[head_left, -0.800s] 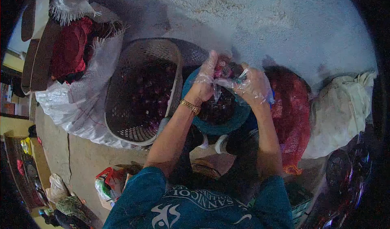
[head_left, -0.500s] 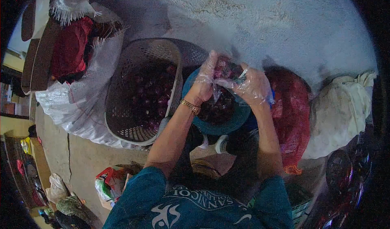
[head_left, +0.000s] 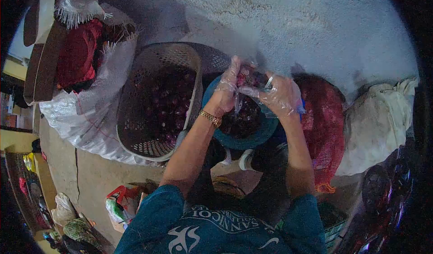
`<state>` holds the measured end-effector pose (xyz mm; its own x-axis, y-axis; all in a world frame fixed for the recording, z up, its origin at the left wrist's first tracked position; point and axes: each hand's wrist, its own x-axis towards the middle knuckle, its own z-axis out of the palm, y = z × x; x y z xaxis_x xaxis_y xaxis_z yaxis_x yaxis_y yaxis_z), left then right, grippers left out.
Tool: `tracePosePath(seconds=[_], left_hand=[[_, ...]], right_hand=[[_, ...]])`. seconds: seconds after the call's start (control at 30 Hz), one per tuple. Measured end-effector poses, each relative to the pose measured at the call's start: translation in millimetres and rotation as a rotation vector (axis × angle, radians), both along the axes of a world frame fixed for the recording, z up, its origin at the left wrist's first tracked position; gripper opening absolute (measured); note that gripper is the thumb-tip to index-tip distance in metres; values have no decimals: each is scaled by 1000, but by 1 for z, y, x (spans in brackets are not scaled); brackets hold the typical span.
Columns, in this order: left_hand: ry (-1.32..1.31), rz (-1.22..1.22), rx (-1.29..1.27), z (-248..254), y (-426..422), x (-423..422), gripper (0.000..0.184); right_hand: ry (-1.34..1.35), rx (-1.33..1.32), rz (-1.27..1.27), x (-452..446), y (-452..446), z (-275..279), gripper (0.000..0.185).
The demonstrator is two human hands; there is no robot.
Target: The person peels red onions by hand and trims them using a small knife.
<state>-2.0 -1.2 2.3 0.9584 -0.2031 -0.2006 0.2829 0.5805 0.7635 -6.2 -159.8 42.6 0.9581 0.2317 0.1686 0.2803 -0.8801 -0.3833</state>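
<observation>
My left hand (head_left: 226,90) and my right hand (head_left: 278,95) are raised together over a teal basin (head_left: 246,142). Dark red-purple bulbs that look like red onions (head_left: 247,77) are held between them, partly hidden by the fingers. Thin, shiny clear plastic clings around both hands; whether it is loose gloves or a bag I cannot tell. More dark purple bulbs (head_left: 240,123) lie inside the basin below.
Left of the basin stands a grey perforated crate (head_left: 127,132) of purple bulbs, beside a white woven sack (head_left: 97,121). A red mesh sack (head_left: 322,132) and a pale sack (head_left: 379,127) lean at the right. A rough wall (head_left: 306,24) rises just behind.
My hands stay over the basin, with only small finger movements. The bulbs between them have shifted slightly, and less of their purple surface shows now.
</observation>
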Motion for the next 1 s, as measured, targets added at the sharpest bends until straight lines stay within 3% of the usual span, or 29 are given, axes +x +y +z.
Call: tracePosePath(seconds=[0.3,0.47,0.67,0.8,0.87,1.0], left_hand=[[84,78,96,-13,2,3,50],[7,204,0,-21,-2,3,29],[-3,288,-79,-18,-6,0,24],[85,197,-148,-9,2,1,26],[146,-82,-282,-4,15,3,29],[130,2,-116,-3,9,1,27]], right_hand=[[39,-114,33,1,6,-5,59],[9,9,41,-3,8,-12,58],[96,10,-10,-9,17,1,59],[146,11,-17,-9,13,10,60],[23,-13,54,-4,4,-3,59],[22,-18,66,-2,5,-2,59]])
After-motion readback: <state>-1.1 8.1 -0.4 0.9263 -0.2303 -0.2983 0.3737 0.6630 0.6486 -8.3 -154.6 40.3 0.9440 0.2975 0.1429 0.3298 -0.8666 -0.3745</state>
